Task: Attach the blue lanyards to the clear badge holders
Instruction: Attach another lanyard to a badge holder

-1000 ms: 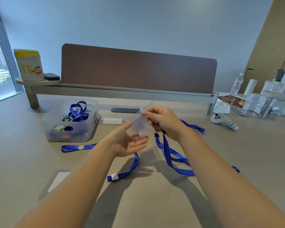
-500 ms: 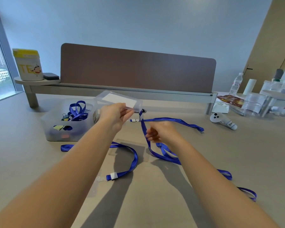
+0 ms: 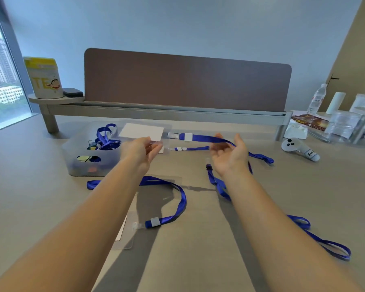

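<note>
Lying nearest on the desk point(image 3: 51, 207), one clipped blue lanyard point(image 3: 178, 209) leaves bare surface either side. Beyond it, the left hand point(image 3: 140, 152) pinches a clear badge holder point(image 3: 142, 131) beside the plastic bin point(image 3: 86, 157); the right hand point(image 3: 230, 153), fingers spread, cradles its attached lanyard point(image 3: 209, 139).

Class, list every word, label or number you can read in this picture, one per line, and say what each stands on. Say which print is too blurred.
"TE", large yellow letters beside a cartoon figure, on the white tub with a yellow lid.
"Hee", handwritten, cut off, on the white hand controller.
Print on the clear water bottle's label: too small.
Print on the brown packet: too blurred.
</note>
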### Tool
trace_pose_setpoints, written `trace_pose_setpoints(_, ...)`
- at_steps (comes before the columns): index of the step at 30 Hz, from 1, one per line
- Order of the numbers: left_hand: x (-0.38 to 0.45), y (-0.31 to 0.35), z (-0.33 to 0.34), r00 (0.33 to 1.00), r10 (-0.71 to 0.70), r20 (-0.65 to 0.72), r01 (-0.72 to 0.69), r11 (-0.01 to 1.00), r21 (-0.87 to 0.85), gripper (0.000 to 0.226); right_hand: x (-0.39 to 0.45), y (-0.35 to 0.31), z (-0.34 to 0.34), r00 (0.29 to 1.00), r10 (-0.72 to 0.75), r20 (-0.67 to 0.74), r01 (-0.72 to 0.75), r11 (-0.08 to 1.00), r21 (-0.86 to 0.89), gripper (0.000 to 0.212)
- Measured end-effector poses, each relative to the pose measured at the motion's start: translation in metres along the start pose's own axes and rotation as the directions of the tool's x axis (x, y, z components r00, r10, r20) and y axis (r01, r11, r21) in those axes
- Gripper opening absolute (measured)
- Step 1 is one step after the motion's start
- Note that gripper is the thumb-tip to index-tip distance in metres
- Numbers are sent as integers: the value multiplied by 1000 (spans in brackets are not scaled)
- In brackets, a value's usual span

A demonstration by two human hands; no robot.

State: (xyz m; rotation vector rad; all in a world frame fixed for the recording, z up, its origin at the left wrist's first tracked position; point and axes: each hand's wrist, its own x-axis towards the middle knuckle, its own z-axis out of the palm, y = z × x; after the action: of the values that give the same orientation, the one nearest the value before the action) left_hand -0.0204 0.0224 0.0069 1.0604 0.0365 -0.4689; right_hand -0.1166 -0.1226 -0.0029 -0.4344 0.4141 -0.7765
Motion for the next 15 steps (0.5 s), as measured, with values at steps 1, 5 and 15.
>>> trace_pose_setpoints(1,6,-4,-3,999,4,-37,-4,1000,16,4,4,-8,-1,999,-37,-32,36,999,-28,27)
trace_pose_setpoints(5,22,-17,-6,991,-9,-130,18,998,66,6,27,-40,-14,971,-178,-161,136,960,-243,28)
trace_pose_setpoints(15,71,-41,17,973,-38,-228,52,997,56,36,86,-107,-36,878,-409,-248,144,721,-678,21)
